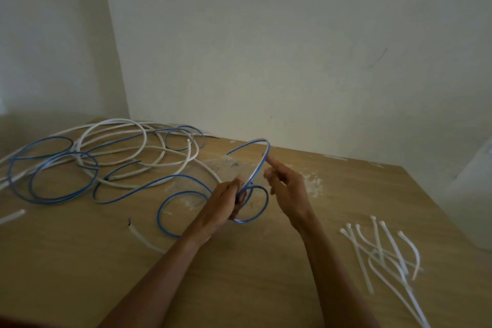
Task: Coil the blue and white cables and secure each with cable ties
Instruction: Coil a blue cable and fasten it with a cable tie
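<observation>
Plainly light and springy, the blue cable [251,142] is pinched where its loops cross in the left hand [226,204]; its raised arc is merely touched, seemingly, by the outstretched forefinger of the right hand [288,190].

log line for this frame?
phase: coiling blue cable | left hand: grips loops | right hand: forefinger touches cable | white cable: loose on table | cable ties: untouched

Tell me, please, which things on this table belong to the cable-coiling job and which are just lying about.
For the job: blue cable, held and partly looped; white cable, uncoiled; cable ties, loose in a pile.
Lying about: white flecks and a short white offcut on the table.
</observation>
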`<state>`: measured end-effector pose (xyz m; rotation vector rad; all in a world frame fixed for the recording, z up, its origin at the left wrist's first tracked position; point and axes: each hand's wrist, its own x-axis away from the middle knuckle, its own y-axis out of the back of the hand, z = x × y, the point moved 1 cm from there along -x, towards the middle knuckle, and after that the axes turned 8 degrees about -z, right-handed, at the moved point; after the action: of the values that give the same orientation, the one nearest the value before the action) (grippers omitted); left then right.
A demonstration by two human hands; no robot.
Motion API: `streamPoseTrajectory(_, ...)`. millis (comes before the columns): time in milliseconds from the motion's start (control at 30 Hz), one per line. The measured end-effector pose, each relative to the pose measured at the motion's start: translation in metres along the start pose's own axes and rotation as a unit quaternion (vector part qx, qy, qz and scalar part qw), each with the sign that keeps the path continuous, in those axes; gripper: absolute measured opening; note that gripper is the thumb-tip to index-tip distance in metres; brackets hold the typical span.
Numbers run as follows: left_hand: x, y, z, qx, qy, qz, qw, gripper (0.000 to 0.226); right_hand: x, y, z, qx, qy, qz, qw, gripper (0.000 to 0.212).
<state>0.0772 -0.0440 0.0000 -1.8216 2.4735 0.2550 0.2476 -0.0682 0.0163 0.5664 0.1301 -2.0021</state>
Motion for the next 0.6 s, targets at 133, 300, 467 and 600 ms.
streamPoseTrajectory(133, -0.002, 0.0, -0.005, 0.189, 0.114, 0.0, 0.975, 0.058, 0.008, -0.011, -0.001, 0.071, 0.021, 0.024, 0.997, 0.036)
streamPoseTrajectory(300, -0.002, 0.008, -0.008, 0.261, 0.138, 0.014, 0.955, 0.051, 0.015, -0.011, 0.007, 0.196, 0.136, -0.109, 0.965, 0.026)
streamPoseTrajectory(467, -0.003, 0.01, -0.006, 0.309, 0.146, 0.028, 0.939, 0.054, 0.017, -0.018, 0.003, 0.112, 0.103, 0.028, 0.988, 0.055)
streamPoseTrajectory(600, 0.0, 0.0, -0.004, 0.333, 0.157, 0.071, 0.927, 0.052, 0.017, -0.019, 0.001, 0.187, 0.11, -0.091, 0.972, 0.057)
